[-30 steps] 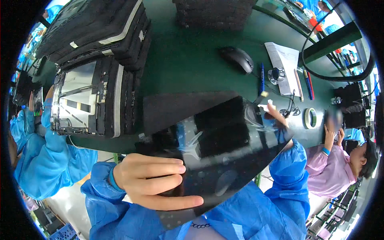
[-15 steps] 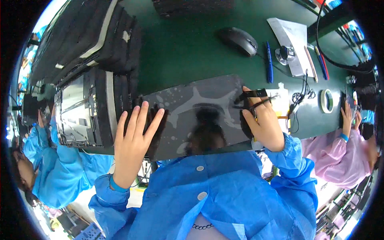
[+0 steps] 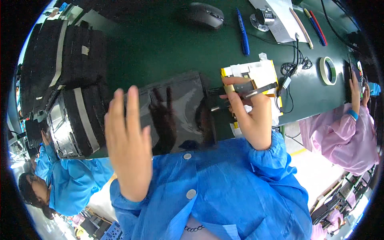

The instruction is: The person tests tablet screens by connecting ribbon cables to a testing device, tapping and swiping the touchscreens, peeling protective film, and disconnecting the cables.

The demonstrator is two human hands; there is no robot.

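In front of me on the green table lies a glossy black screen panel point(image 3: 180, 120), which mirrors my raised fingers. My left hand point(image 3: 130, 148) is lifted over the panel's left edge, fingers stretched out and holding nothing; it is slightly blurred. Just right of the panel, my right hand point(image 3: 254, 114) grips dark tweezers point(image 3: 256, 91), their tips pointing left towards the panel's right edge. Beneath and behind that hand sit flat white pieces with yellow edges point(image 3: 264, 70), partly covered by it.
Black padded stacks point(image 3: 68, 60) with pale strips fill the left side. Behind are a mouse point(image 3: 204, 15), a blue pen point(image 3: 243, 34) and a paper sheet point(image 3: 286, 28). Black cables point(image 3: 294, 66) and a tape roll point(image 3: 328, 71) lie right. Co-workers sit on both sides.
My left hand has risen off the panel and spread upright. The panel sits farther left in view, and my right hand with the tweezers has come away from its right edge.
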